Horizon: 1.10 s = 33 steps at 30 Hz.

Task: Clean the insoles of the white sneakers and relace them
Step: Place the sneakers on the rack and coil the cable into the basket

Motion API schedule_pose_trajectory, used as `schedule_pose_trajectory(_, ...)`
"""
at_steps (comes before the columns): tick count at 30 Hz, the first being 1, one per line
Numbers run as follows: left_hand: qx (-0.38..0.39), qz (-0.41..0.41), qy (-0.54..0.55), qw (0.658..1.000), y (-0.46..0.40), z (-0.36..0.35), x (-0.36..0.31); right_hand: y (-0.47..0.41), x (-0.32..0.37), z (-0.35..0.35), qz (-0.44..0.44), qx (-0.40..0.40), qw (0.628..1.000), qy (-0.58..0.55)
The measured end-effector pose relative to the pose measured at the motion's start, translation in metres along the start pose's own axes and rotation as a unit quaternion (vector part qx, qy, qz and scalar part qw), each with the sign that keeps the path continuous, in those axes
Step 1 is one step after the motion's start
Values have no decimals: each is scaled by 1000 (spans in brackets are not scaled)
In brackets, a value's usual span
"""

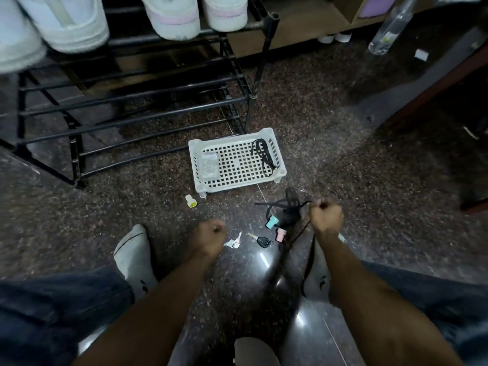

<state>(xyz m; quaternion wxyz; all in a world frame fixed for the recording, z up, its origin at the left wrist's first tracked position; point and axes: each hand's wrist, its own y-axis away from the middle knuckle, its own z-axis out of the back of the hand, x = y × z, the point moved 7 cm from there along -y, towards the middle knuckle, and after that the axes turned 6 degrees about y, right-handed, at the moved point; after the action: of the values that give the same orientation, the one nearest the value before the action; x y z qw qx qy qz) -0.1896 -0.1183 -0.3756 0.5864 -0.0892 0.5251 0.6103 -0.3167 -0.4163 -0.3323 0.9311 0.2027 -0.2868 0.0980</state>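
Note:
My right hand is closed in a fist around a black shoelace. The lace bunches on the floor to the left of the fist and trails down toward my right foot. My left hand is a closed fist above the floor with nothing visible in it. A second black lace lies in the right side of a white perforated basket. White sneakers stand on the top shelf of a black metal shoe rack, at the upper left; another white pair has pink trim.
A folded pale cloth lies in the basket's left side. On the dark stone floor are a small yellow-capped bottle, a teal cap, a pink cap, keys and a car key. My socked feet flank the hands. A clear bottle stands upper right.

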Motion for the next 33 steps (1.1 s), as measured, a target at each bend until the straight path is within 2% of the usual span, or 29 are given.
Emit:
schedule_pose_trajectory(3, 26, -35, 39, 998, 14, -5, -39, 0, 36, 23, 92, 1, 995, -40)
schedule_pose_trajectory(6, 53, -79, 46, 994, 27, -7, -78, 10, 81, 35, 178, 79, 980, -39)
schedule_pose_trajectory(9, 109, -131, 113, 979, 45, -9, -122, 39, 133, 47, 274, 185, 944, 7)
schedule_pose_trajectory(11, 126, -177, 124, 968, 55, -6, -154, 63, 165, 58, 327, 227, 917, 33)
schedule_pose_trajectory(15, 122, -279, 113, 946, 68, 4, -201, 107, 217, 81, 425, 259, 864, 78)
schedule_pose_trajectory(17, 118, -302, 104, 940, 73, 10, -216, 125, 241, 98, 458, 254, 849, 72)
schedule_pose_trajectory(20, 98, -282, 149, 943, 74, 28, -222, 135, 271, 124, 489, 207, 847, 15)
schedule_pose_trajectory(23, 45, -248, 141, 957, 61, 52, -202, 131, 289, 145, 510, 164, 843, -37)
schedule_pose_trajectory(28, -7, -157, 139, 978, 32, 74, -155, 131, 294, 158, 551, 148, 821, 32)
schedule_pose_trajectory(33, -56, -36, 167, 984, 7, 81, -96, 131, 295, 169, 555, 130, 821, 34)
